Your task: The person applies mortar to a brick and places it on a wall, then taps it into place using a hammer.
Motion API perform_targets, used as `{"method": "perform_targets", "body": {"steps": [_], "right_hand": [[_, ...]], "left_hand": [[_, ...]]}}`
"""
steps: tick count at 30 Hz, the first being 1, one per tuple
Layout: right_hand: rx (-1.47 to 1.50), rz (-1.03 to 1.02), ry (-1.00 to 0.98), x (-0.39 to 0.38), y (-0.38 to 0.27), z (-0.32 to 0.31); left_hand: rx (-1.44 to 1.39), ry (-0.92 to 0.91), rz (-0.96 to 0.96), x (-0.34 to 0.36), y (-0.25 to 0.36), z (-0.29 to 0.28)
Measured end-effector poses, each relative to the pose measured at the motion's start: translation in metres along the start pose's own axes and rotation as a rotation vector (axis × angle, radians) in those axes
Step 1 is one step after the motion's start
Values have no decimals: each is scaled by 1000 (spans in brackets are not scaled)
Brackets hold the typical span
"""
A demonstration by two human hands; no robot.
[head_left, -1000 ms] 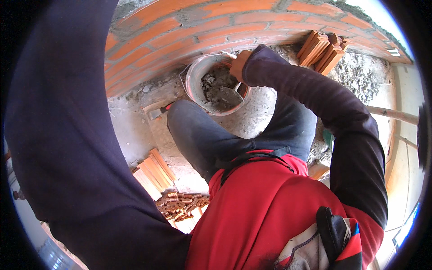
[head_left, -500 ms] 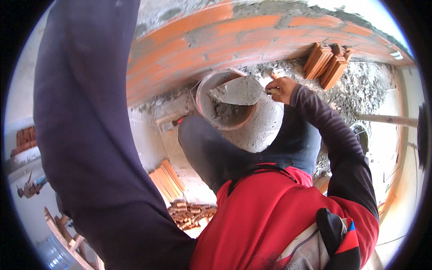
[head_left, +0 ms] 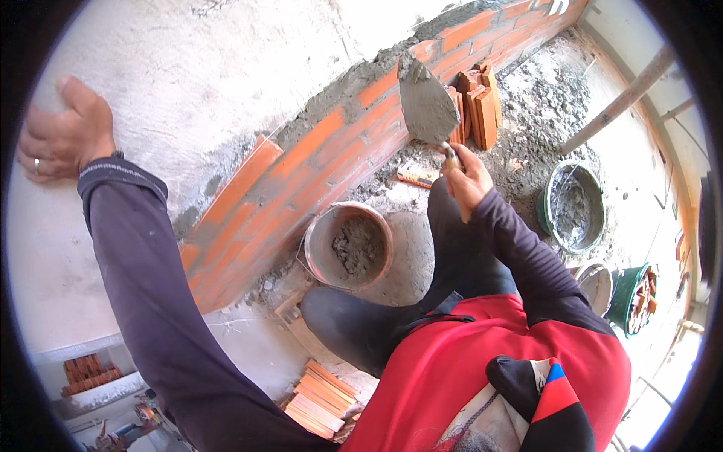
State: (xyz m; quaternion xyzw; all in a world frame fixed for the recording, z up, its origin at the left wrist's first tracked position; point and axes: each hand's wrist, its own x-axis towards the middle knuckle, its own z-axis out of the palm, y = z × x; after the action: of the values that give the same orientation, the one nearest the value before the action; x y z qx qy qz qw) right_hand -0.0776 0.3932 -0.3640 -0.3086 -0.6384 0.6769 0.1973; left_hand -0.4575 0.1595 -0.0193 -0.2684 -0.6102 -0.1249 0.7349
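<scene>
Up beside the brick wall [head_left: 301, 173], a trowel [head_left: 427, 105] was gripped in the closed right hand [head_left: 467, 177]. Beyond the wall, the left hand [head_left: 64, 135] was laid loosely curled, pinching nothing. Below the wall, a bucket [head_left: 320, 248] was seen.

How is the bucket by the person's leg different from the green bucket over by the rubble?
The grey bucket stands close to the brick wall beside the person's leg; the green bucket stands farther off on the rubble. The grey bucket has a pale, mortar-smeared rim and a dark lump of mortar inside; the green bucket has a green wall and a flatter grey layer inside. Both are round, upright and open, and both hold mortar.
</scene>
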Motion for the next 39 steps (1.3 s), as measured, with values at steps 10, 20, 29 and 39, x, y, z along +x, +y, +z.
{"method": "perform_targets", "body": {"steps": [10, 20, 29, 39], "right_hand": [[-334, -402, 387, 63, 50, 61], [-729, -298, 339, 83, 63, 51], [-952, -344, 242, 53, 28, -20], [-1082, -393, 80, 56, -72, -50]], "left_hand": [[34, 6, 6, 6, 15, -12], [14, -25, -45, 3, 22, -15], [-4, 12, -14, 5, 15, -16], [-21, 63, -20, 1, 14, -10]]}}
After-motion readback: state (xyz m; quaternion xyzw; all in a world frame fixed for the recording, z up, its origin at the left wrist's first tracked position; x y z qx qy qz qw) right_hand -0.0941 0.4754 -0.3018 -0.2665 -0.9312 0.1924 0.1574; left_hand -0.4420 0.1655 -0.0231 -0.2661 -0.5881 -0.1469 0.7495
